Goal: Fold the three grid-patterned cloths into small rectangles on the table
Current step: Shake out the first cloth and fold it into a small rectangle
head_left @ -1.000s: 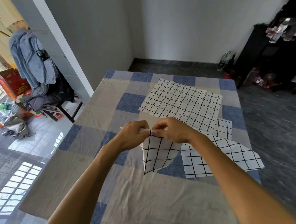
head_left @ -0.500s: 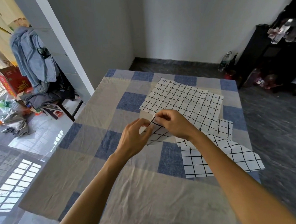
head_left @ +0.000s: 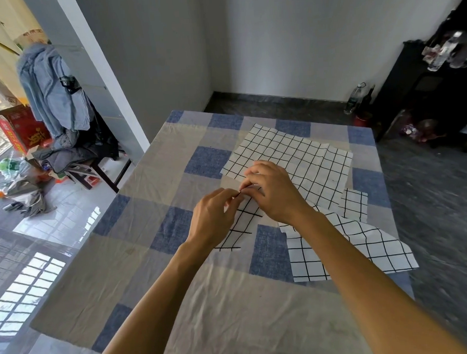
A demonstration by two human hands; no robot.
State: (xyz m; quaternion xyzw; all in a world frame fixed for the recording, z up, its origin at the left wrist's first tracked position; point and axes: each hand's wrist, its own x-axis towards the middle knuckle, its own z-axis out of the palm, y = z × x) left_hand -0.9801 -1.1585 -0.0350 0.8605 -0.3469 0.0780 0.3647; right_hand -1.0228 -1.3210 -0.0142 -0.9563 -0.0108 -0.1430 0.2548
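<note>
The left hand [head_left: 215, 218] has its fingers curled, with thumb and forefinger pinching the top edge of the held cloth [head_left: 241, 225]. This cloth is a white sheet with a wide black grid, lying partly doubled on the patchwork tablecloth [head_left: 206, 300] directly under both hands. The right hand [head_left: 275, 192] meets the left at the fingertips and pinches the same edge with curled fingers. Beyond the right hand, the fine-grid cloth [head_left: 307, 156] lies open and flat, lightly creased. To the right of the right forearm, the second wide-grid cloth [head_left: 371, 248] lies open, its far corner reaching the tablecloth edge. Assessment: the first fold sequence is under way, no finished rectangle is visible, and two cloths remain. All three appear to be thin, limp woven fabric. The tablecloth, in blue, grey and beige squares, is wrinkled.
</note>
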